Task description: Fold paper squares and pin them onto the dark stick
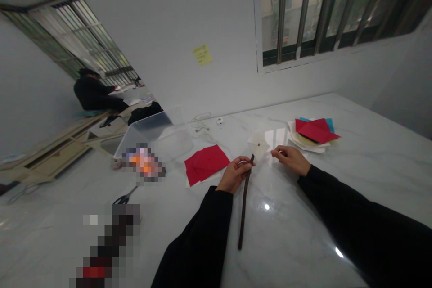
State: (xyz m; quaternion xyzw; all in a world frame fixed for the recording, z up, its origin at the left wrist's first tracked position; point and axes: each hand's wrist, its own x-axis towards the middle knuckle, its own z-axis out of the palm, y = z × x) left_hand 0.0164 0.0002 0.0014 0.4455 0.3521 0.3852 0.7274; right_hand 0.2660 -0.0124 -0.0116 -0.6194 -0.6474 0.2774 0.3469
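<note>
My left hand (235, 173) is closed around the upper part of a thin dark stick (244, 209), which hangs down toward me above the white table. At the stick's top end is a small white paper pinwheel (258, 144) with a dark dot at its centre. Just right of the pinwheel, apart from it, is my right hand (286, 158). Its thumb and forefinger are pinched together, and whatever may be between them is too small to make out. Red paper (207, 164) over white sheets lies left of my left hand.
Beyond my right hand lies a pile of coloured papers (313, 132). Scissors (125, 197) rest at the left, near a blurred-out colourful item (145, 162) and a clear plastic bin (145, 130). A white cable (201, 122) lies by the wall. Another person (96, 92) sits far left.
</note>
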